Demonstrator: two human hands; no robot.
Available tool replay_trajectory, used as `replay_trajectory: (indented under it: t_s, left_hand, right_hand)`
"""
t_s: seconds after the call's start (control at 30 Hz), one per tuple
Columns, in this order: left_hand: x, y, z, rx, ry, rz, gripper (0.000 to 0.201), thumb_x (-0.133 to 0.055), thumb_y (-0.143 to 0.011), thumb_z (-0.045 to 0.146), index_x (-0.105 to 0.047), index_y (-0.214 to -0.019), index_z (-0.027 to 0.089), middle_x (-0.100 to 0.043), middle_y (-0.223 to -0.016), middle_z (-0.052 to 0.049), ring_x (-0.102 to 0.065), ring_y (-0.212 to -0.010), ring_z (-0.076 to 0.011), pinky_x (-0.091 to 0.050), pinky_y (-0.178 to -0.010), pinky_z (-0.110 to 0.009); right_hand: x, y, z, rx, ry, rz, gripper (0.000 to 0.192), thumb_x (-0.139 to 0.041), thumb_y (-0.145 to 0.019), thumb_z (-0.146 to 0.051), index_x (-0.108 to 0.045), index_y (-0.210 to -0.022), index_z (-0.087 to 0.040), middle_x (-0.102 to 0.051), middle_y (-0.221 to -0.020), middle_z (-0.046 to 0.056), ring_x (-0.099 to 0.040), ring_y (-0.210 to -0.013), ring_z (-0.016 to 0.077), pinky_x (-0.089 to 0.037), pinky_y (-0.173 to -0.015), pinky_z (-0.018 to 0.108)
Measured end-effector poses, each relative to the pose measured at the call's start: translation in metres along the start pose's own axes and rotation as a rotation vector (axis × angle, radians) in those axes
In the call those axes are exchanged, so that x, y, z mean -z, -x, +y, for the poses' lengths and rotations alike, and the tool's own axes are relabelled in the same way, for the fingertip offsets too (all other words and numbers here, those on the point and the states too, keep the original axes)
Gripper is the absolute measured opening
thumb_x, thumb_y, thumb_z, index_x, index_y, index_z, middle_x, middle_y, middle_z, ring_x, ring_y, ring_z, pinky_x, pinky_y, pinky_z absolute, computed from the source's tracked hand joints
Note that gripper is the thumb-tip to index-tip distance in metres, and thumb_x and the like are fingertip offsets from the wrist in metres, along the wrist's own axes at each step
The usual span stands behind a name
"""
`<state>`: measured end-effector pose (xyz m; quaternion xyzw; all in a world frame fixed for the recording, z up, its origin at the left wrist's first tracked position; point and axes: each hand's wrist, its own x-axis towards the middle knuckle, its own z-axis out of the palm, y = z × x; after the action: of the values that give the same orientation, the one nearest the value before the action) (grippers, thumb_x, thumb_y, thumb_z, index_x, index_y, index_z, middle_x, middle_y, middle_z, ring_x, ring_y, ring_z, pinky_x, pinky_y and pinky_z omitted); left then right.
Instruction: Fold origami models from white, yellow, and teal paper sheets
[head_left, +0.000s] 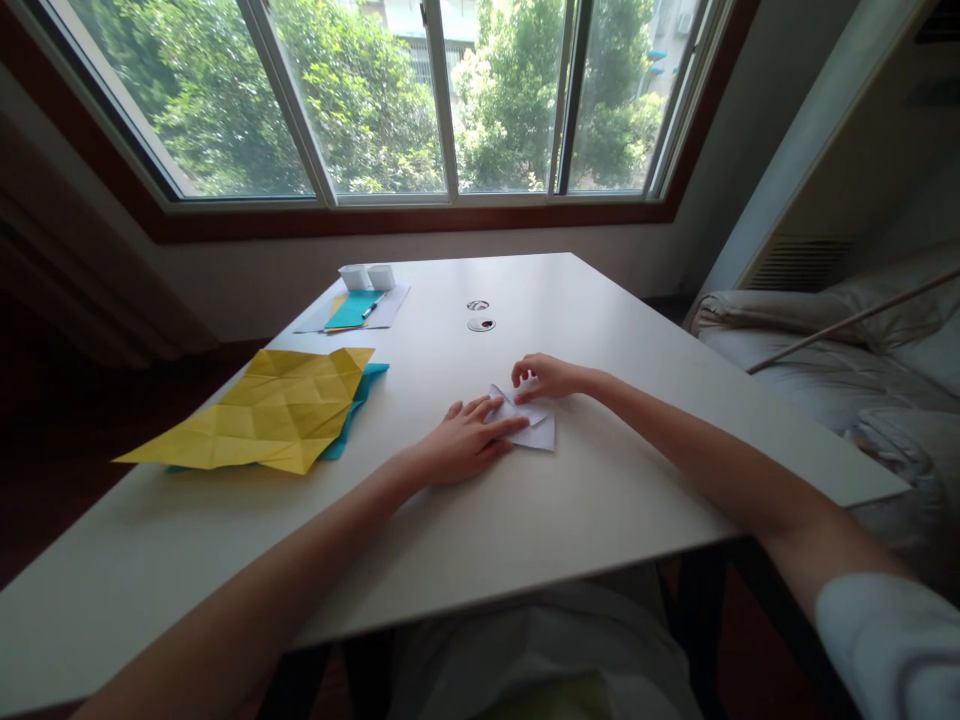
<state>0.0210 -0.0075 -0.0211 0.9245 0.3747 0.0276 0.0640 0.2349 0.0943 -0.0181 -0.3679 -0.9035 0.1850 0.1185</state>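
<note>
A small piece of folded white paper lies on the table in front of me, with a triangular flap on its upper side. My left hand rests flat across its left part, fingers stretched out and pressing it against the tabletop. At the paper's upper right edge is my right hand, its fingers curled and its thumb low against the paper. The fingertips seem to pinch the flap, though the exact contact is small and partly hidden. Both hands cover some of the folds.
To the left, a creased yellow sheet overlaps a teal sheet on the white table. Farther back are a teal paper, a pen and white paper boxes. Two round inserts sit mid-table.
</note>
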Motion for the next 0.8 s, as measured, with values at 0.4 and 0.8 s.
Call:
replay_trajectory:
  t_s: [0.4, 0.8]
  left_hand:
    - [0.004, -0.001, -0.002, 0.000, -0.019, -0.018, 0.043, -0.026, -0.091, 0.049, -0.031, -0.133, 0.044, -0.035, -0.138, -0.007, -0.030, -0.127, -0.0286, -0.024, -0.099, -0.049]
    - [0.015, 0.000, 0.013, 0.194, -0.058, 0.032, 0.050, -0.020, -0.085, 0.062, -0.041, -0.127, 0.045, -0.052, -0.110, -0.007, -0.047, -0.103, -0.0278, -0.035, -0.086, -0.046]
  right_hand:
    - [-0.012, -0.040, 0.000, -0.052, -0.010, 0.060, 0.027, -0.065, -0.070, -0.041, -0.064, -0.082, -0.016, -0.059, -0.079, 0.003, -0.052, -0.070, 0.0121, -0.038, -0.061, 0.022]
    - [-0.008, 0.041, -0.037, 0.010, 0.200, 0.202, 0.017, -0.052, -0.080, -0.012, -0.067, -0.085, -0.019, -0.064, -0.086, 0.007, -0.055, -0.084, 0.0179, -0.041, -0.072, 0.028]
